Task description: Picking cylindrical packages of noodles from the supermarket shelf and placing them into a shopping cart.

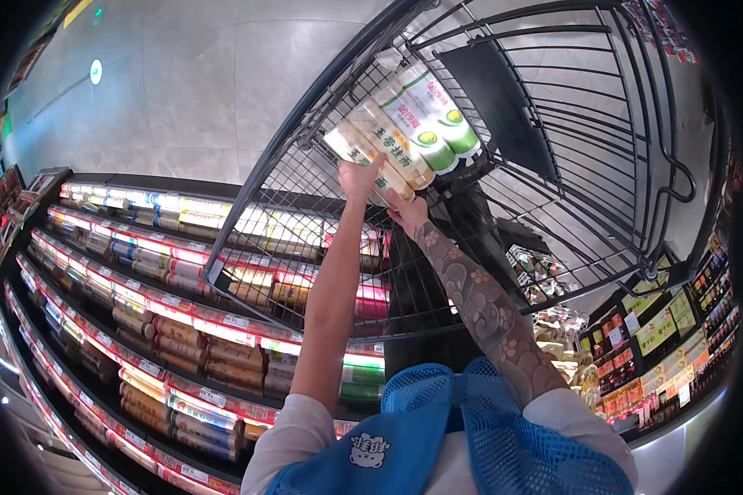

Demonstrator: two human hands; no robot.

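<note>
Both my hands reach into a black wire shopping cart (266, 154). My left hand (360, 179) lies on the upper side of a cream-wrapped pack of dried noodles (348, 143), its thumb and fingers around it. At the lower end of the same pack, my right hand (408, 210) holds it with the thumb on top. A matching cream noodle pack (391, 145) lies alongside. Beyond it, two white-and-green noodle packs (436, 102) rest side by side on the cart's floor. The undersides of the packs are hidden.
Lit shelves (161, 297) full of cylindrical noodle packs run along the left, close to the cart. A black panel (501, 105) hangs in the cart's far part. Stacked goods (656, 346) stand at the lower right. Grey floor tiles (192, 80) show beyond the cart.
</note>
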